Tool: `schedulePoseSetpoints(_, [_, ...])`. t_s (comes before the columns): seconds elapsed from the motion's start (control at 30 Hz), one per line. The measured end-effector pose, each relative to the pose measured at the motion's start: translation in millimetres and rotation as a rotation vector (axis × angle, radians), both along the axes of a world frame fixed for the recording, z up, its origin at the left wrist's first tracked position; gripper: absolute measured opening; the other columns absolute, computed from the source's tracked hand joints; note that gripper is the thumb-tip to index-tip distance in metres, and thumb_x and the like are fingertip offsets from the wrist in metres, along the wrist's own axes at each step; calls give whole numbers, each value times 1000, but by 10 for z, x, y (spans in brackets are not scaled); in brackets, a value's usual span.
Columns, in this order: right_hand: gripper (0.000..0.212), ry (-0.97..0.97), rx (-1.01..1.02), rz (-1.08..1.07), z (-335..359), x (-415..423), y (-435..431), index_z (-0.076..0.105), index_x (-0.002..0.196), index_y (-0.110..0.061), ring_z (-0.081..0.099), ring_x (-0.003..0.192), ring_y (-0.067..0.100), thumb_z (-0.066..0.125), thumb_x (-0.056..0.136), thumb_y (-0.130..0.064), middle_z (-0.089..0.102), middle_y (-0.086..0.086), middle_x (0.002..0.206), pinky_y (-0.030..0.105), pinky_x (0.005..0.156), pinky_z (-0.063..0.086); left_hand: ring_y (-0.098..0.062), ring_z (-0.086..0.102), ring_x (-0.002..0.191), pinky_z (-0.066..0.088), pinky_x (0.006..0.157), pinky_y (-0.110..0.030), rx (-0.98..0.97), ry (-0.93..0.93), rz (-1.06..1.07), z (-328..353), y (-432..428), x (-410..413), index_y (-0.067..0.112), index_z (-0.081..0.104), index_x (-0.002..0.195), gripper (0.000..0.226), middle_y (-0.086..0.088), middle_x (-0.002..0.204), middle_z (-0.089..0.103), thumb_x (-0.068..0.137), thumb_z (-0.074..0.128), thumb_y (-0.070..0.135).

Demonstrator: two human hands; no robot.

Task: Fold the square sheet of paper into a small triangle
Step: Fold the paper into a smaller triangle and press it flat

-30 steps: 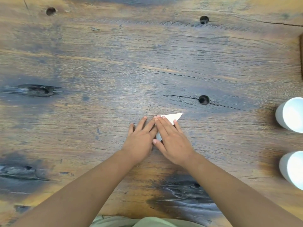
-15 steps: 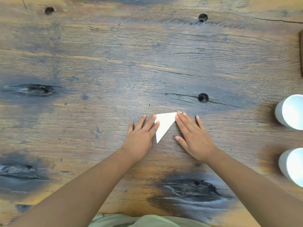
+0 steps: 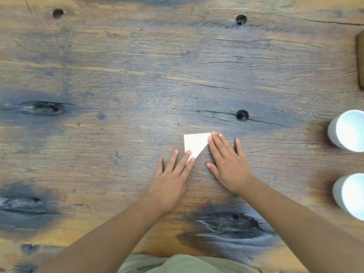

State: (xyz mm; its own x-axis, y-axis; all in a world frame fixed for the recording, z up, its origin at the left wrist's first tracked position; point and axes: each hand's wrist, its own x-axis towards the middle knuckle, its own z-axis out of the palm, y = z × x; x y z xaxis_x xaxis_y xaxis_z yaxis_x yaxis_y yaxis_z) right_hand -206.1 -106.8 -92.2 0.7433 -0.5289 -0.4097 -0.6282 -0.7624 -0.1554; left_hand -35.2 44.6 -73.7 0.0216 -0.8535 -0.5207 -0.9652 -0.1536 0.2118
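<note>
A small white paper triangle (image 3: 194, 143) lies flat on the wooden table (image 3: 137, 75), a little beyond both hands. My left hand (image 3: 171, 176) rests palm down with fingers spread; two of its fingertips press the triangle's lower point. Palm down on the paper's right side, my right hand (image 3: 228, 160) has its fingertips touching the slanted edge and the upper right corner. Neither hand grips the paper.
Two white cups stand at the right edge, one (image 3: 347, 131) farther and one (image 3: 350, 196) nearer. A dark brown object (image 3: 360, 62) shows at the far right. Round knot holes (image 3: 242, 115) dot the table. A green garment (image 3: 183, 265) is at the bottom.
My right hand slid off the paper to the right, uncovering the triangle. My left hand drew back slightly towards me, keeping fingertips on the lower point.
</note>
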Motion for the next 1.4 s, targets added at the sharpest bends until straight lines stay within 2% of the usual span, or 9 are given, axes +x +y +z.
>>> schedulePoseSetpoints(0.33, [74,28,8,185,34,3,5,-10,151,-47,-14,149,41,33,94,-67,-18,24,161,73,112,7,-28,-23,148,5,117,-64,17,-20,-3,-26,310,2,24,-21,153,70,3,161,-28,103,23,46])
schedulePoseSetpoints(0.4, [73,20,-4,207,76,-21,12,-6,153,-45,-13,149,42,32,94,-68,-17,21,162,73,111,9,-28,-23,148,5,117,-64,21,-17,-5,-17,299,-2,24,-21,153,70,3,161,-28,103,23,47])
schedulePoseSetpoints(0.53, [71,-65,-12,348,103,-33,173,7,157,-25,-4,152,31,26,99,-61,-2,5,166,69,114,10,-27,-25,147,4,117,-63,28,-17,-11,-16,295,10,24,-19,153,69,4,161,-28,103,23,47])
schedulePoseSetpoints(0.63, [72,-98,47,418,72,1,378,9,157,-14,-2,153,23,28,101,-55,4,3,166,64,118,11,-27,-23,148,7,117,-64,32,-26,-14,-33,302,8,22,-15,155,70,3,160,-29,103,24,48])
schedulePoseSetpoints(0.8, [72,-81,97,387,24,-34,396,4,157,-13,-2,153,18,25,102,-55,1,3,166,60,120,9,-29,-13,150,13,116,-65,28,-33,-12,-34,303,8,21,-7,156,71,2,163,-18,102,30,48])
schedulePoseSetpoints(1.03, [70,-34,47,254,5,-138,-8,0,157,-15,1,152,17,20,102,-54,3,1,166,57,120,7,-27,-19,149,6,118,-63,18,-17,-2,-45,311,19,25,-17,154,72,4,163,-22,103,29,47])
schedulePoseSetpoints(1.17, [67,-20,9,126,31,-141,-172,3,157,-18,2,152,17,17,102,-54,8,-2,165,56,121,7,-27,-21,149,5,118,-62,20,-16,-4,-28,309,22,26,-19,153,71,4,162,-24,103,27,47])
schedulePoseSetpoints(1.27, [65,-14,1,40,75,-135,-251,5,157,-21,1,152,17,18,102,-53,6,-5,165,57,121,4,-27,-16,150,7,118,-62,20,-11,5,3,294,17,26,-12,155,68,4,164,-17,103,27,46])
schedulePoseSetpoints(1.4, [59,-78,0,-24,145,2,-227,25,154,-14,19,150,25,35,102,-38,24,2,162,55,121,13,-28,-10,151,9,117,-64,20,8,20,23,251,23,25,0,157,64,4,165,-8,103,33,36])
